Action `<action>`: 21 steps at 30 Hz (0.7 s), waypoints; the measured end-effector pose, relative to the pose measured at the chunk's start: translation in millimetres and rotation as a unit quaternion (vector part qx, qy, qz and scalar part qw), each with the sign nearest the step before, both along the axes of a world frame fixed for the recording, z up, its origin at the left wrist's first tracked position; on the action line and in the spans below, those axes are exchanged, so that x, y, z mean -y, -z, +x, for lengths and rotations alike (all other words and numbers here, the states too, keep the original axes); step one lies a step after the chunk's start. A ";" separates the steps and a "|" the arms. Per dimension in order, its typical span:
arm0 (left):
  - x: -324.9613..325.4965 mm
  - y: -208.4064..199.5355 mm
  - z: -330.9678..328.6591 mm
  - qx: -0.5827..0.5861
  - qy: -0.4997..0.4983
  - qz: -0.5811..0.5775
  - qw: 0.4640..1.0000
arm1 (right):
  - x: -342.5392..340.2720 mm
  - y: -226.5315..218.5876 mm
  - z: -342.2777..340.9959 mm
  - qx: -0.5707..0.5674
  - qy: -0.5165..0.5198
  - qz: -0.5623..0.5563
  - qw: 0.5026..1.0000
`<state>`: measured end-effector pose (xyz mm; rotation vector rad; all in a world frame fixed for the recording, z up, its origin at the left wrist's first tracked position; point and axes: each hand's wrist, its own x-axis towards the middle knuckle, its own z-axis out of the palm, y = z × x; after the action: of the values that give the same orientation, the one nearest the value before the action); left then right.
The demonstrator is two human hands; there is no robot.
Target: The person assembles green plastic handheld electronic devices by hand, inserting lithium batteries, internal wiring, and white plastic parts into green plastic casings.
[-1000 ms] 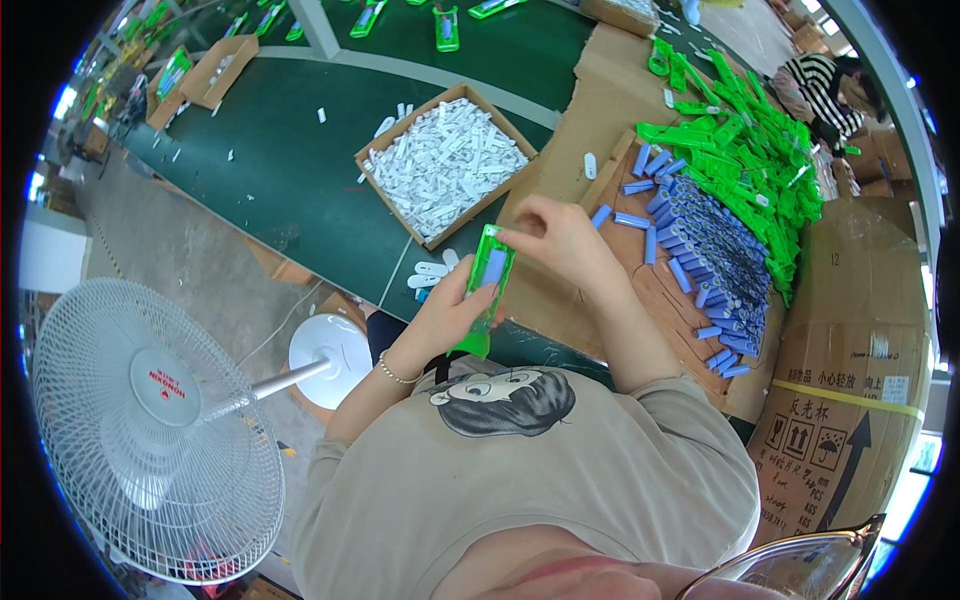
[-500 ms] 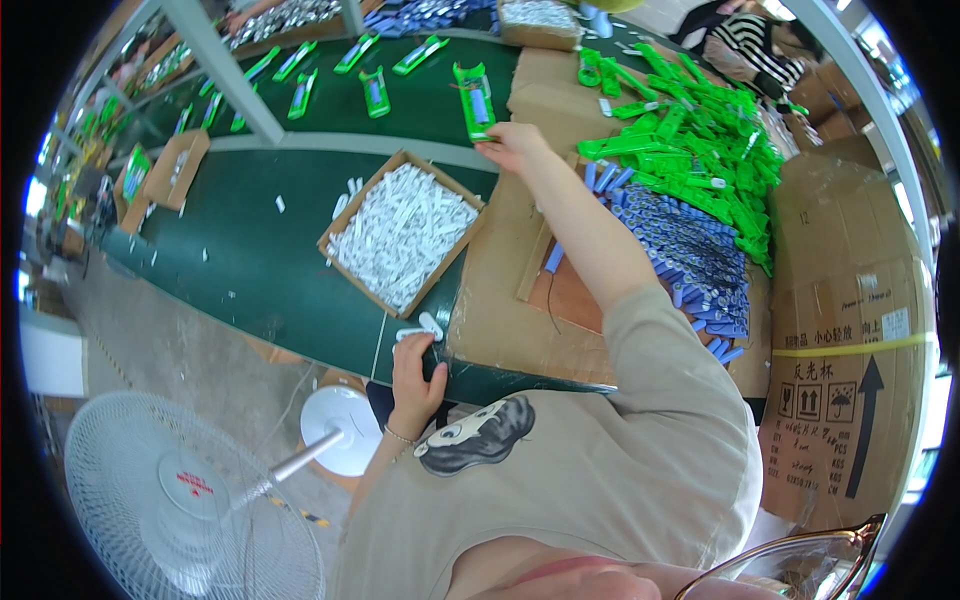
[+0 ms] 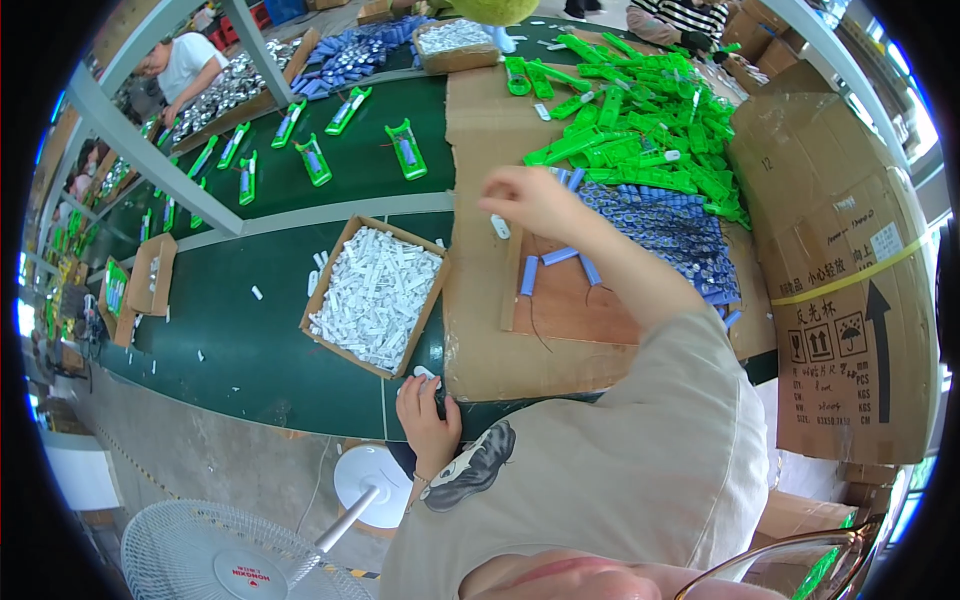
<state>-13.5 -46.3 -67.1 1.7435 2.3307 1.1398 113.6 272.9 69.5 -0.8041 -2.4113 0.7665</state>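
Observation:
My right hand (image 3: 530, 200) hovers over the brown cardboard sheet (image 3: 490, 345) with its fingers loosely bent and nothing visibly in them. A small white piece (image 3: 499, 227) lies just under its fingertips, and loose blue cylinders (image 3: 529, 275) lie close below. My left hand (image 3: 428, 410) rests on the near edge of the green table (image 3: 240, 350), beside white pieces (image 3: 424, 372). A cardboard box of white pieces (image 3: 340, 250) sits between the two hands. A green holder (image 3: 407, 150) lies on the belt beyond it.
A heap of green holders (image 3: 650, 120) and a pile of blue cylinders (image 3: 680, 225) fill the right side. A big carton (image 3: 840, 250) stands at far right. More green holders (image 3: 312, 160) ride the belt. A white fan (image 3: 225, 560) stands below; another person (image 3: 185, 65) works at top left.
Both hands held a green holder a second ago. My right hand then carried it out to the belt and has drawn back empty over the cardboard. My left hand dropped to the table edge.

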 end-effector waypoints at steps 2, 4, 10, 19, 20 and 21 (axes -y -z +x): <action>-0.4 -0.5 0.4 -0.015 0.000 0.004 1.000 | 10.1 -17.1 63.4 -0.068 0.143 0.033 0.987; -0.6 -0.5 0.3 -0.037 -0.004 0.013 0.999 | -33.3 -16.0 133.7 -0.061 0.306 0.162 0.936; 5.4 3.5 4.4 -0.139 -0.006 0.029 0.990 | -131.6 -6.6 239.2 0.217 0.280 0.192 0.915; 1.8 -3.2 25.4 -0.144 -0.020 0.039 0.989 | -163.9 39.6 68.8 0.320 0.053 0.176 0.929; -0.6 -6.2 28.2 -0.141 0.003 0.040 0.989 | -165.8 40.8 60.8 0.421 0.050 0.116 0.898; -2.8 -9.0 30.8 -0.137 0.025 0.041 0.989 | -167.2 41.5 59.7 0.418 0.048 0.116 0.900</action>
<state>17.3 -43.5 -58.1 2.0972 2.3971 1.0645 173.3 440.1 28.0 -1.3325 -3.0726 0.0537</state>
